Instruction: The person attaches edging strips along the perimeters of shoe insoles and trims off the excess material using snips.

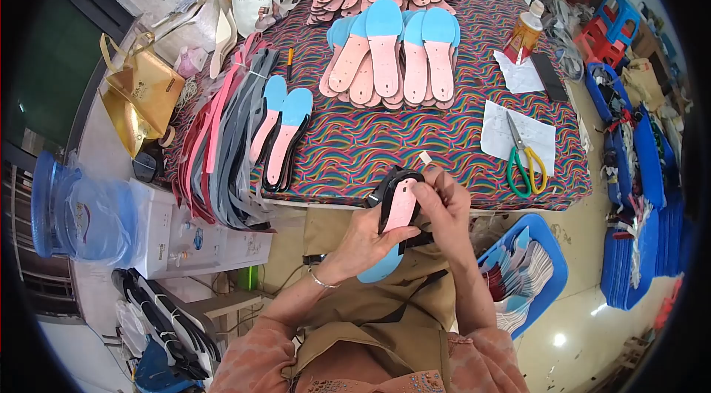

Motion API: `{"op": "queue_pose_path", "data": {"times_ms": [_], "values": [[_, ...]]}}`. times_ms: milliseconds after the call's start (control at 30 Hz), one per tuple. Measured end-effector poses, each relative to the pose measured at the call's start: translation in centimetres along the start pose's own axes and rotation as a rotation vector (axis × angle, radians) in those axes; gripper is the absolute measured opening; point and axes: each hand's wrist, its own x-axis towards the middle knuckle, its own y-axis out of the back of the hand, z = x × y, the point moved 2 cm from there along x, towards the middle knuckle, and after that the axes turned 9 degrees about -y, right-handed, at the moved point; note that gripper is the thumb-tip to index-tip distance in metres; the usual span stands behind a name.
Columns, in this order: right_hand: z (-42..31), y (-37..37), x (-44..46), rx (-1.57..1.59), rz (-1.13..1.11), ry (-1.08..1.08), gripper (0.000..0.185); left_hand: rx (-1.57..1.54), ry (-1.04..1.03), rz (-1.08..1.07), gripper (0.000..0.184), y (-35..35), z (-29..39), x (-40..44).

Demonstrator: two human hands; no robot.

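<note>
A pink and blue insole with black strip material around its pink end is held over the table's front edge. My left hand is closed around the insole's middle, thumb across the pink surface. The fingers of my right hand are pinched together at the pink end, against the black material. A small white piece shows just beyond my right fingertips. Two insoles edged in black lie on the patterned cloth to the left.
Piled insoles cover the table's back. Grey and pink strips lie left. Scissors, papers, a bottle and a phone are on the right. A blue basket of insoles stands below, with stacked blue baskets farther right.
</note>
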Motion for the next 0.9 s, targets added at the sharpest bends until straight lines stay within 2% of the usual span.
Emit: {"op": "queue_pose_path", "data": {"times_ms": [100,133,167,200,300,333,367,400,433,500,533,567,600,633,700,733,767,833,900], "values": [[0.0,0.2,-0.7,-0.068,0.004,-0.028,0.027,-0.043,-0.051,0.017,0.036,-0.5,0.2,0.2],[-0.5,0.5,-0.5,-0.193,-0.003,0.006,0.021,-0.044,-0.048,0.005,0.036,-0.9,-0.1,0.1],[-0.9,0.4,-0.1,-0.193,0.003,0.009,0.021,0.033,-0.12,0.01,0.036,-1.2,-0.4,0.2],[-1.2,0.2,0.1,-0.102,-0.017,-0.004,0.018,0.109,-0.191,0.019,0.035,-1.3,-0.5,0.2],[0.4,0.4,0.2,0.033,-0.034,-0.006,0.017,0.138,-0.178,-0.024,0.033,-0.9,-0.2,0.3],[1.3,0.5,0.0,0.192,-0.003,-0.074,0.017,0.14,-0.179,-0.024,0.033,-0.8,-0.1,0.4],[2.1,0.6,0.0,0.351,0.03,-0.143,0.019,-0.069,-0.027,-0.058,0.031,-0.8,-0.3,0.4],[2.6,1.0,0.2,0.439,0.012,-0.24,0.028,-0.276,0.128,-0.091,0.029,-0.9,-0.4,0.4],[2.6,1.0,0.9,0.517,-0.059,-0.194,0.039,-0.274,0.131,-0.092,0.029,-0.6,0.0,0.7],[2.6,0.1,1.8,0.467,-0.005,-0.209,0.047,-0.888,0.285,-0.362,0.032,-0.8,1.0,1.3],[2.8,0.0,2.1,0.458,-0.084,-0.204,0.048,-1.063,0.247,-0.42,0.044,-1.8,0.0,1.1],[3.2,0.0,2.3,0.449,-0.162,-0.202,0.05,-1.063,0.248,-0.418,0.044,-2.7,-0.5,1.3],[3.1,-0.3,2.6,0.606,-0.255,-0.179,0.039,-1.244,0.156,-0.466,0.052,-3.5,-0.4,1.6],[2.7,-0.3,2.6,0.607,-0.257,-0.179,0.039,-1.421,0.059,-0.513,0.06,-3.7,0.0,1.8],[1.7,0.4,2.4,0.512,0.067,-0.161,0.025,-1.381,0.176,-0.331,0.079,-2.8,1.0,1.4],[1.7,1.0,2.4,0.555,-0.053,-0.164,0.017,-1.289,0.227,-0.302,0.075,-2.1,1.2,1.6],[1.7,1.3,2.5,0.555,-0.06,-0.171,0.017,-1.197,0.278,-0.272,0.072,-1.5,1.2,1.9],[1.0,1.2,2.5,0.309,-0.069,-0.036,0.018,-1.183,0.29,-0.238,0.068,-1.2,0.9,1.5],[0.5,0.8,2.1,0.285,-0.056,-0.04,0.017,-1.169,0.304,-0.213,0.065,-0.9,0.9,1.3]]}}
